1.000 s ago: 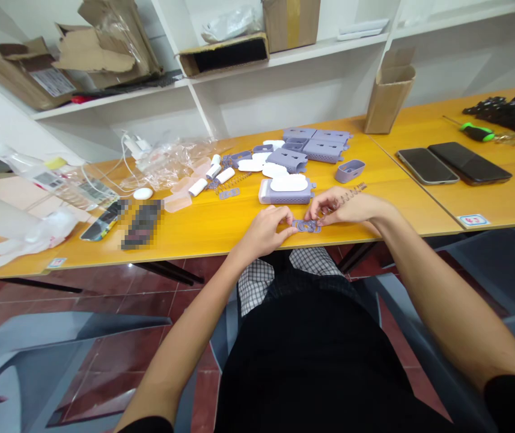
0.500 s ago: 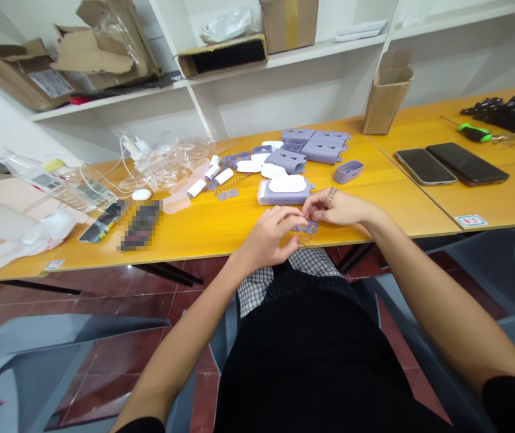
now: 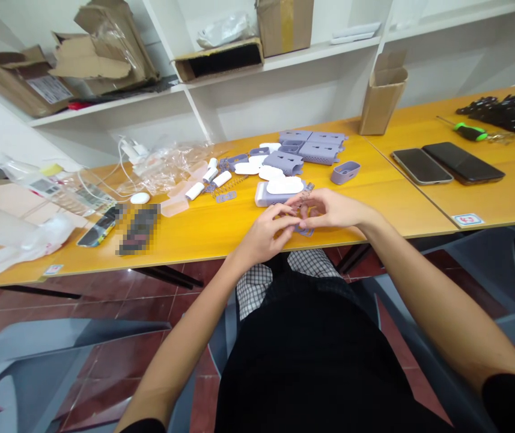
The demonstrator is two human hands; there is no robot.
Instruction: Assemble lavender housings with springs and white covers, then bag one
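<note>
My left hand (image 3: 264, 231) and my right hand (image 3: 332, 210) meet above the front edge of the orange table (image 3: 221, 225). Both pinch small parts between them: a thin metal spring (image 3: 303, 195) sticks up from the fingertips, and a flat purple plastic piece (image 3: 304, 230) shows just below them. Which hand holds which part I cannot tell. Right behind the hands lies a purple case with a white lid (image 3: 279, 190). More purple housings (image 3: 313, 147) and white lids (image 3: 248, 167) are spread further back.
White cylinders (image 3: 203, 183), loose springs and clear bags (image 3: 167, 162) lie at the left, with a white mouse-like piece (image 3: 140, 198) and dark devices. Two phones (image 3: 446, 163), a green-handled screwdriver (image 3: 467, 130) and black parts sit on the right table. A cardboard box (image 3: 381, 90) stands behind.
Both hands lifted off the table edge and came together, raising the purple piece and the spring slightly higher and farther from me. The camera view shifted a little.
</note>
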